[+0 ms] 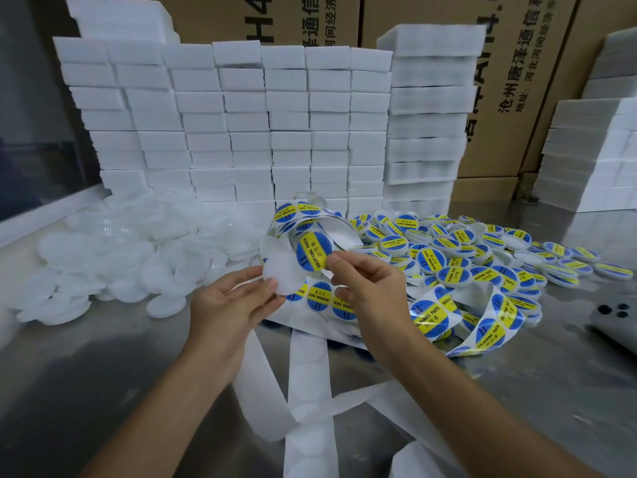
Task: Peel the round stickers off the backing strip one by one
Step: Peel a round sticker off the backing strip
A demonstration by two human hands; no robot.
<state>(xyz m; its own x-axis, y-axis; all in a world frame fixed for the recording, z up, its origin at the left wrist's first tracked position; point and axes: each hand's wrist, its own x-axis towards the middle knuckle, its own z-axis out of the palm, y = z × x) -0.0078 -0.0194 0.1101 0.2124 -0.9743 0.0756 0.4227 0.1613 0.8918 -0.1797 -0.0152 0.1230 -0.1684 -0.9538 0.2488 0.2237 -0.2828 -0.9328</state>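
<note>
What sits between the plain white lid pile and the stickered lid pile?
Head view: the sticker strip, looping up, and both hands, left hand holding a white lid, right hand pinching a sticker.

stacked white foam blocks [241, 125], cardboard boxes [510, 81] behind, plain white lids [113, 257] heaped left, steel table [103, 391]

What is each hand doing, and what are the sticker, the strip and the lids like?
left hand: holds a plain white lid
right hand: pinches a round sticker
round sticker: off the strip, overlapping the lid
backing strip: partly emptied, trailing toward the person
labelled lids: heaped on the right
plain lids: heaped on the left
</note>
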